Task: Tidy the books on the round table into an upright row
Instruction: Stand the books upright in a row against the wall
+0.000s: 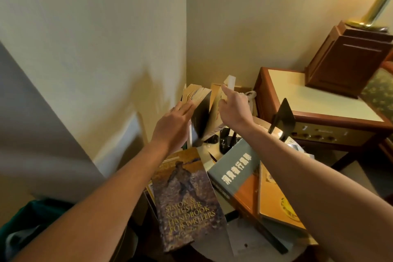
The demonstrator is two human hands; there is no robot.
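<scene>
Walls, pale and bare, fill the upper left and centre of the frame and meet in a corner. At the right I see a wooden side table with a cream top. It carries a dark wooden box and the brass stem of a lit lamp.

At bottom centre is the round table, mostly covered by books. Three lie flat. The Handbook for Writers is at lower centre, a grey and orange book is just right of it, and a yellow book overlaps that one's right side.

Farther back, near the corner at mid-frame, a black-covered book stands roughly upright with its pages fanned at the top. A tan book leans against its right side.

My left hand is flat, fingers straight, pressing the black-covered book's left side. My right hand stretches its forefinger onto the tan book's top. Whether its other fingers grasp the book, I cannot tell. A black bookend stands just right of my right wrist.
</scene>
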